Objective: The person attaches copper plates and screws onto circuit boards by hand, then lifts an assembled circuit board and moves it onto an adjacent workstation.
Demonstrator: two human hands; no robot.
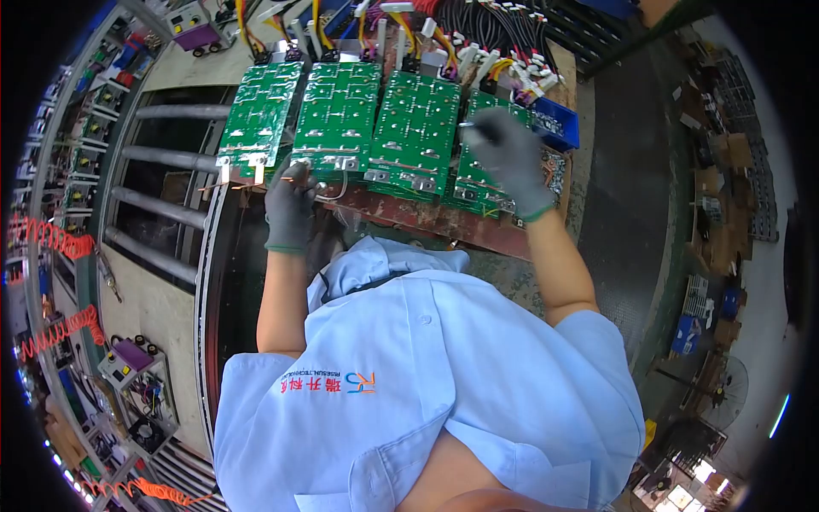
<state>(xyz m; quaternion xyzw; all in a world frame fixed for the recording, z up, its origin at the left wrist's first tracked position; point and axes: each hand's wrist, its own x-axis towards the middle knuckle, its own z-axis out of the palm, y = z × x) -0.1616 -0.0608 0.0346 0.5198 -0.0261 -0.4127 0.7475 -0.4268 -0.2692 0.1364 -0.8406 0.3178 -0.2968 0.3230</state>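
Note:
Several green circuit boards lie side by side on the bench, among them a far-left board (260, 111), a second board (339, 107), a third board (415, 128) and a right-hand board (478, 175). My left hand (290, 206), in a grey glove, is at the lower edge of the second board. Its fingers are closed near a small copper-coloured piece (288, 179); whether they grip it is unclear. My right hand (512, 162), also gloved, is over the right-hand board, partly hiding it. Between its curled fingers is a small dark object (485, 133), too blurred to name.
Yellow and black cables (409, 38) rise from the boards' far ends. A bundle of black wires (503, 30) with white connectors lies behind. A blue bin (556, 124) stands at the right. Left are a roller conveyor (166, 160) and coiled orange hoses (64, 239).

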